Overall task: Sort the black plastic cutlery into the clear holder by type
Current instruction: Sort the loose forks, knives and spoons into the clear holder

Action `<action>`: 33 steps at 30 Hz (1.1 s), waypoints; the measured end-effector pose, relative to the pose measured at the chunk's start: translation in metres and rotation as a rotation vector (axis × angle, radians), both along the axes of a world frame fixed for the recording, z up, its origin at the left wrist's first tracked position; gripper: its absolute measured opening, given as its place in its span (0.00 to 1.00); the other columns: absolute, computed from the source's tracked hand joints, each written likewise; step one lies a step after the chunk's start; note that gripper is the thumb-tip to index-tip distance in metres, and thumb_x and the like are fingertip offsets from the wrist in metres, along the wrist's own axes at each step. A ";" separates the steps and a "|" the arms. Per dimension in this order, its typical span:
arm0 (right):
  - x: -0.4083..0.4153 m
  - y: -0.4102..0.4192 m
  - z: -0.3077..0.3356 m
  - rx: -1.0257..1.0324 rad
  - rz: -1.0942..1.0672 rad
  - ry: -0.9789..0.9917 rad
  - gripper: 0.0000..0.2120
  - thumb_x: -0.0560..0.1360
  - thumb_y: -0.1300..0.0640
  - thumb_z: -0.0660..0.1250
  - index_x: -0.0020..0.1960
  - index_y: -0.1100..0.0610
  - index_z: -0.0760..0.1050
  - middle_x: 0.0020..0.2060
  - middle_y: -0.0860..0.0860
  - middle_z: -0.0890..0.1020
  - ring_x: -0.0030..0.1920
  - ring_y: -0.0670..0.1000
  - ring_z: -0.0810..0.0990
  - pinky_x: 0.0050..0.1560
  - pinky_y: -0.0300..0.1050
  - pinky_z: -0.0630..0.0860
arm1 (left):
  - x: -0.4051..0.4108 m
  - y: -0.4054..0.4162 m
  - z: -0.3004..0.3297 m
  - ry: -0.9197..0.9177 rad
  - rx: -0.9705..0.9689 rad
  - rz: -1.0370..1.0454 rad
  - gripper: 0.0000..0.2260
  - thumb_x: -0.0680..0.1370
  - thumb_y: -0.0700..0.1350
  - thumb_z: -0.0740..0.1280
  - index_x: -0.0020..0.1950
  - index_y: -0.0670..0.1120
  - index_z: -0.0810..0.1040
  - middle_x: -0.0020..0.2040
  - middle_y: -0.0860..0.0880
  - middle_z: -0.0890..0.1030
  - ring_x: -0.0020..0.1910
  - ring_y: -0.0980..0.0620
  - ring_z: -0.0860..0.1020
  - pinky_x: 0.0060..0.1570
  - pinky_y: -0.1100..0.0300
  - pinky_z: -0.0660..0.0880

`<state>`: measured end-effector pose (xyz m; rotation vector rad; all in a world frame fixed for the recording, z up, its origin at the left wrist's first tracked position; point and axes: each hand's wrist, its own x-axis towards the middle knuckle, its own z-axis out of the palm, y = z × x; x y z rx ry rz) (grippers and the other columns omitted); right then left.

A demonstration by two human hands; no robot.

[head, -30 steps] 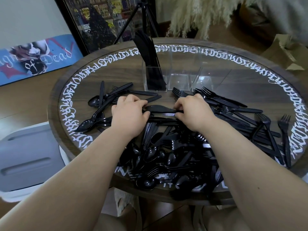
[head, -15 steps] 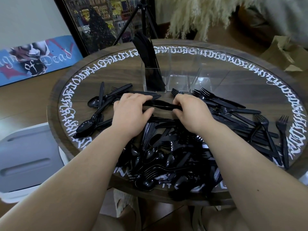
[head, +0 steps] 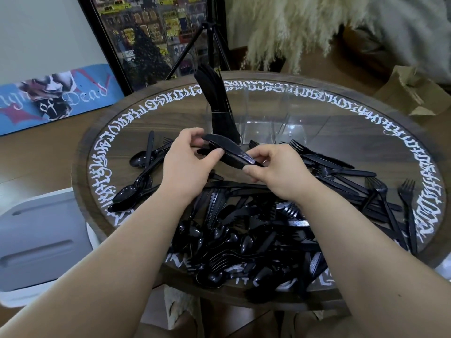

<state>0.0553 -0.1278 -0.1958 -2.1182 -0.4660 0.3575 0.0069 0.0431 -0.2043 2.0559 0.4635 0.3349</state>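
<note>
Both hands are raised just above the worktop and hold one small bundle of black plastic knives (head: 227, 152) between them. The left hand (head: 189, 162) pinches the blade end, thumb below and fingers curled over the top. The right hand (head: 275, 167) grips the handle end, fingers curled round it and thumb underneath. The bundle slopes down from the left hand to the right and hangs clear of the pile beneath.

Under the wrists lies a thick heap of mixed black plastic cutlery (head: 244, 230), spoons, forks and knives tangled together, reaching to the near edge of the round wooden worktop with white lettering around its glass top (head: 366, 111). To the left of the left hand a few black plastic spoons (head: 139, 181) lie spread out, bowls toward the near left. To the right of the right hand black plastic forks (head: 341, 167) fan out, two of them lying apart near the right rim.

Just beyond the hands stands the clear plastic holder with three compartments (head: 266, 125). Its left compartment holds upright black knives (head: 214, 98); nothing shows in the other two.

Behind the worktop are a black tripod (head: 210, 42), a framed poster (head: 146, 40), pale pampas grass (head: 292, 25) and a blue skateboard deck (head: 53, 96) leaning at the wall. A brown cardboard box (head: 415, 91) sits at the right, a white plastic chair (head: 36, 245) at the near left.
</note>
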 end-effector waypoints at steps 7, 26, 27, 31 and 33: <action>-0.003 -0.001 0.005 0.132 -0.017 0.119 0.06 0.72 0.67 0.71 0.47 0.57 0.82 0.26 0.42 0.79 0.28 0.42 0.79 0.34 0.29 0.73 | 0.007 -0.002 -0.003 0.047 -0.421 0.118 0.23 0.71 0.47 0.75 0.63 0.49 0.71 0.48 0.51 0.82 0.46 0.53 0.82 0.45 0.58 0.76; 0.005 -0.002 -0.003 0.187 -0.194 0.238 0.06 0.72 0.60 0.73 0.38 0.55 0.77 0.34 0.52 0.79 0.35 0.49 0.76 0.43 0.45 0.74 | 0.008 -0.005 -0.003 0.030 -0.522 0.012 0.08 0.78 0.42 0.66 0.40 0.48 0.74 0.34 0.52 0.78 0.32 0.59 0.76 0.33 0.65 0.70; 0.005 -0.002 -0.002 0.199 -0.192 0.261 0.07 0.72 0.60 0.73 0.37 0.54 0.77 0.33 0.52 0.80 0.35 0.50 0.76 0.43 0.46 0.75 | 0.007 -0.005 -0.003 0.032 -0.518 0.000 0.07 0.78 0.42 0.66 0.40 0.48 0.75 0.35 0.51 0.78 0.32 0.60 0.76 0.34 0.64 0.70; 0.003 -0.001 0.000 0.240 -0.173 0.332 0.07 0.73 0.61 0.72 0.37 0.54 0.78 0.30 0.49 0.81 0.32 0.48 0.78 0.41 0.45 0.76 | 0.006 -0.006 -0.001 0.014 -0.529 -0.026 0.05 0.78 0.41 0.66 0.43 0.47 0.77 0.34 0.51 0.78 0.31 0.60 0.75 0.34 0.65 0.70; 0.003 -0.001 0.001 0.214 -0.159 0.315 0.04 0.73 0.61 0.72 0.39 0.55 0.80 0.32 0.51 0.83 0.33 0.48 0.79 0.41 0.44 0.78 | 0.006 -0.007 0.000 0.001 -0.544 -0.030 0.04 0.77 0.40 0.67 0.43 0.47 0.78 0.34 0.51 0.78 0.31 0.60 0.75 0.34 0.65 0.70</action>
